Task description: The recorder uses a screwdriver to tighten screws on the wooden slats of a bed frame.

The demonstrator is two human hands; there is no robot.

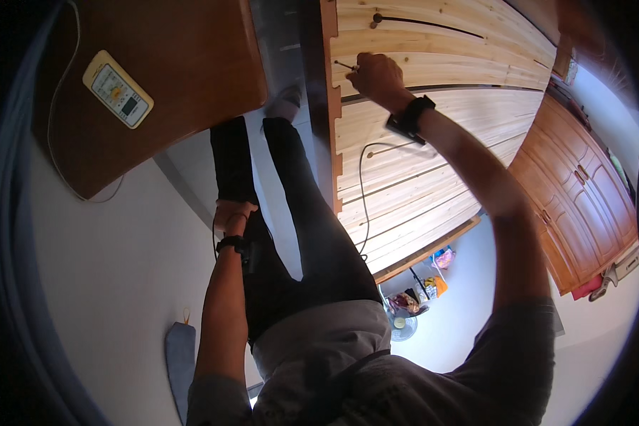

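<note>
My right hand (378, 77) is closed over the pale wooden slats near their left edge. A thin dark rod (343, 65) sticks out from its fingers to the left; the rest is hidden in the grip, so its kind is unclear. Farther along the boards lies a long thin black rod (429, 26) with a round knob at its left end. Low beside my thigh hangs my left hand (233, 213), its fingers mostly hidden. Black bands with small boxes sit on both wrists.
On the brown table (184, 78) at left lies a cream-framed handheld device (118, 90). A dark cable (363, 177) loops over the slats (433, 184). A wooden wardrobe (575, 192) stands at right. Bags (433, 286) and a fan (401, 326) are beyond the slats' near end.
</note>
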